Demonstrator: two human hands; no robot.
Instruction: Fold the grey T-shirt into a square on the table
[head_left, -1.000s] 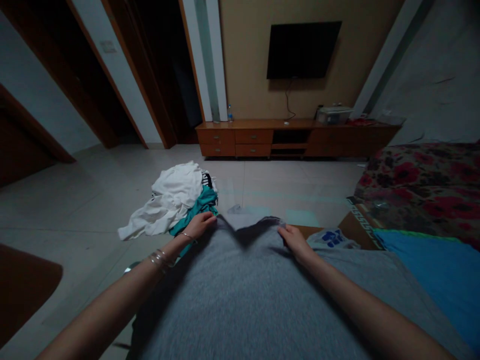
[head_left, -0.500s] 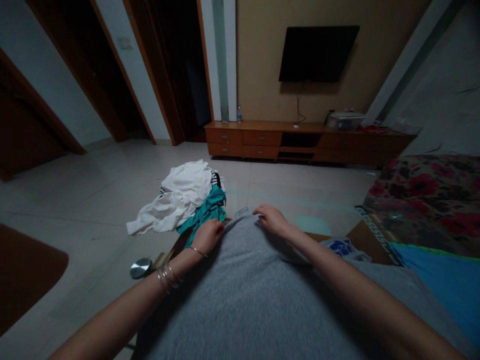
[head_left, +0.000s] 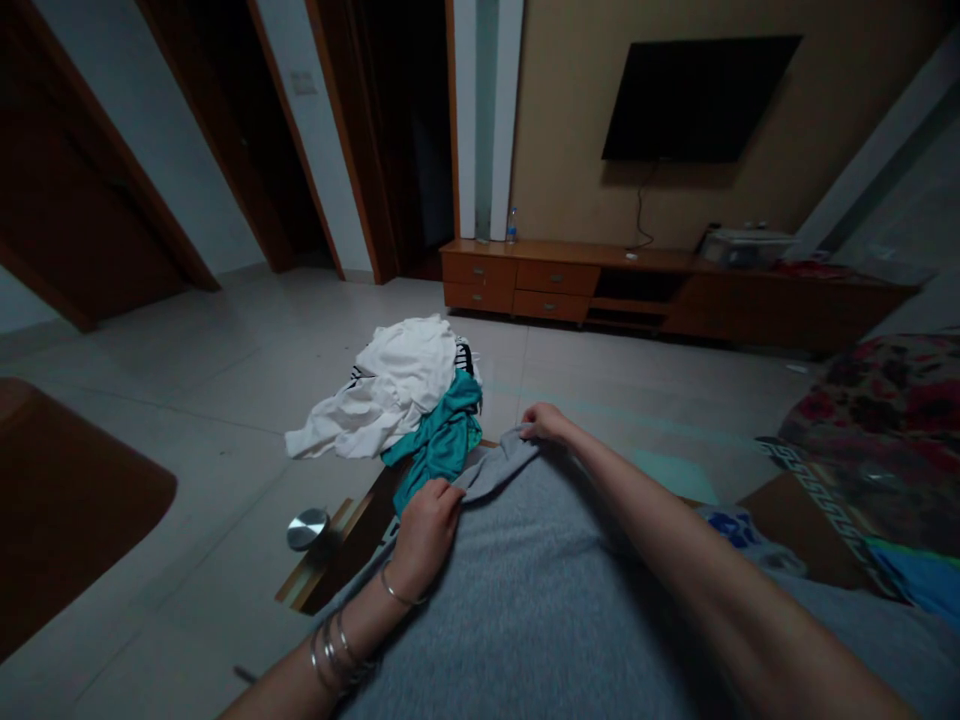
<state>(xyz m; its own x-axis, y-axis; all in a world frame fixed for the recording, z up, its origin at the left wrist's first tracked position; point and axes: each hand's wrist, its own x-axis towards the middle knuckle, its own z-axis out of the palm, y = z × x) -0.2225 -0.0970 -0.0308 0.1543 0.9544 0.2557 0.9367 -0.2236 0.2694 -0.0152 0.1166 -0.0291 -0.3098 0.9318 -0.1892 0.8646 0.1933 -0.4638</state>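
A grey garment (head_left: 525, 590) lies spread in front of me over a low table. My left hand (head_left: 425, 528), with bangles on the wrist, is closed on the garment's near left edge. My right hand (head_left: 545, 423) reaches across and pinches the far edge of the same grey cloth. Just beyond the hands lies a heap of clothes, a white piece (head_left: 386, 385) on top and a teal one (head_left: 442, 445) beside my left hand.
The table's wooden edge (head_left: 330, 580) shows at the left, with a round metal object (head_left: 307, 528) on the tiled floor. A floral cover (head_left: 877, 420) and a blue cloth (head_left: 926, 590) lie at the right. A wooden TV cabinet (head_left: 637, 290) stands against the far wall.
My right hand has crossed from the garment's right shoulder toward the left along the far edge. My left hand has drawn back toward me with the cloth. The view has turned left.
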